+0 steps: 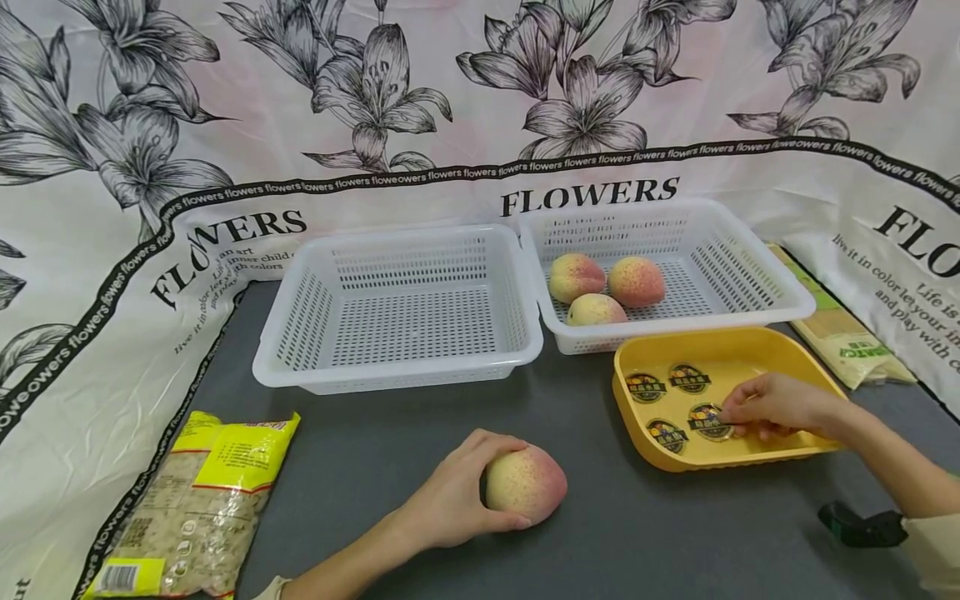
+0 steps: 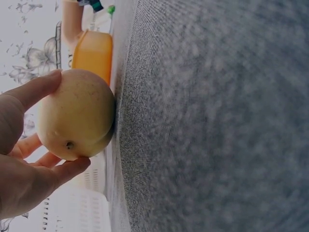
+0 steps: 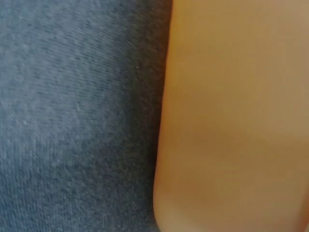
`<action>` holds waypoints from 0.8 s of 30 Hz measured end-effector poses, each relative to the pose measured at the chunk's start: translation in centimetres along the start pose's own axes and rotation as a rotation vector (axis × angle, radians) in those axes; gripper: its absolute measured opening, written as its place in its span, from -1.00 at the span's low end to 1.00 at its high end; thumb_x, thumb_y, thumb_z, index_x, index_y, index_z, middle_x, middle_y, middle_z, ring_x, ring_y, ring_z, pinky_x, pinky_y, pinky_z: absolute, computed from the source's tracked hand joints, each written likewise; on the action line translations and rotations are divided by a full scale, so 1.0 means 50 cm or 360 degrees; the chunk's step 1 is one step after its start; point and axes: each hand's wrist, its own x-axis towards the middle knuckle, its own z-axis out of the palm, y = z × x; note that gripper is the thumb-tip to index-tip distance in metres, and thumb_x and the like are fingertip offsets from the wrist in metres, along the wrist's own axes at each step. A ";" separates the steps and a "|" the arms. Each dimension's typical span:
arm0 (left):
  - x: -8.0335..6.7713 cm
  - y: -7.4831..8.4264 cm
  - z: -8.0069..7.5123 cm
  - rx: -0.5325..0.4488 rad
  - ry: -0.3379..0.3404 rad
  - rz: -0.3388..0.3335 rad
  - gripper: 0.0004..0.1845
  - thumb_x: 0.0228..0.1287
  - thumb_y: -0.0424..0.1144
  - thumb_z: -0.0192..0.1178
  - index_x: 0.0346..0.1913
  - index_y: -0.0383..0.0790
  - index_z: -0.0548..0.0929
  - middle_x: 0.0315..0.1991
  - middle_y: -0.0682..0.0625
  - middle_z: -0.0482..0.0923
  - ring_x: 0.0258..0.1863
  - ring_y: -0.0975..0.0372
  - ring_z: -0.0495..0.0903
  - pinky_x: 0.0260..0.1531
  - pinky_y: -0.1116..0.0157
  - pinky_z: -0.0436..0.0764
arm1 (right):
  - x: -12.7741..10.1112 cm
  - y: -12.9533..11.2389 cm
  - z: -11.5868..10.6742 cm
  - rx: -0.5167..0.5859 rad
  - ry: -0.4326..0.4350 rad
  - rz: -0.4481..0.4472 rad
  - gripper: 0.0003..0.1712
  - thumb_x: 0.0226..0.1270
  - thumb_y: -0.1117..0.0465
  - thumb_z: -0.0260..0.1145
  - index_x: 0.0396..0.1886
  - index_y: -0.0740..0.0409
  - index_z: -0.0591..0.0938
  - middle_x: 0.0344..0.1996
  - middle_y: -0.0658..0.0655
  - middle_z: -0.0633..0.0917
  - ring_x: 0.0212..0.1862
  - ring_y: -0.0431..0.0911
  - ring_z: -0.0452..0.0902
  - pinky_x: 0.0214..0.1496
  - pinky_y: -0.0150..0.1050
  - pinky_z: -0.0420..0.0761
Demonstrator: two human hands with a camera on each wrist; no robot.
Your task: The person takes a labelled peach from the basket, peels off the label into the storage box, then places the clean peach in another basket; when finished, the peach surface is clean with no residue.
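My left hand (image 1: 457, 492) grips a pink and yellow peach (image 1: 525, 483) that rests on the grey table cloth (image 1: 600, 533). The left wrist view shows that peach (image 2: 77, 121) between thumb and fingers (image 2: 34, 87), touching the cloth. My right hand (image 1: 772, 407) reaches into a yellow tray (image 1: 757, 346) and pinches a round dark sticker (image 1: 708, 421) at its fingertips. Three more stickers (image 1: 667, 392) lie in the tray. The right wrist view shows only the tray's wall (image 3: 231, 116) and the cloth (image 3: 77, 116).
Two white mesh baskets stand behind: the left one (image 1: 397, 308) holds nothing, the right one (image 1: 750, 275) holds three peaches (image 1: 600, 287). A yellow bag of grain (image 1: 195, 508) lies front left. A green packet (image 1: 840, 333) lies at the right. A floral cloth hangs behind.
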 end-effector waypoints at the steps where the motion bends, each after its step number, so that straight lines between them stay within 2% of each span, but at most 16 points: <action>1: 0.000 0.000 0.000 -0.0003 0.0001 0.0000 -0.28 -0.14 -0.15 0.56 0.17 -0.07 0.49 0.03 0.11 0.40 0.01 0.27 0.44 -0.01 0.23 0.48 | 0.001 0.000 0.003 -0.0030 0.0017 0.0010 -0.72 0.34 0.13 0.27 -0.24 0.31 0.61 -0.54 0.09 0.61 -0.64 -0.24 0.37 -0.63 -0.42 0.31; 10: -0.001 0.002 0.001 -0.0009 0.0010 -0.0002 -0.28 -0.15 -0.16 0.56 0.16 -0.06 0.49 0.03 0.11 0.40 0.01 0.27 0.45 -0.01 0.22 0.48 | 0.008 -0.010 0.018 -0.0241 0.0169 0.0114 -0.67 0.22 -0.01 0.37 -0.38 0.19 0.62 -0.62 0.03 0.59 -0.66 -0.20 0.39 -0.66 -0.43 0.27; 24: 0.000 0.002 0.002 0.0005 0.0002 -0.0007 -0.28 -0.14 -0.15 0.56 0.16 -0.06 0.49 0.03 0.11 0.40 0.01 0.27 0.45 -0.01 0.22 0.48 | 0.006 -0.051 0.046 -0.0753 0.0363 0.0081 -0.54 0.09 -0.17 0.41 -0.59 0.13 0.59 -0.77 -0.03 0.47 -0.70 -0.14 0.45 -0.59 -0.24 0.42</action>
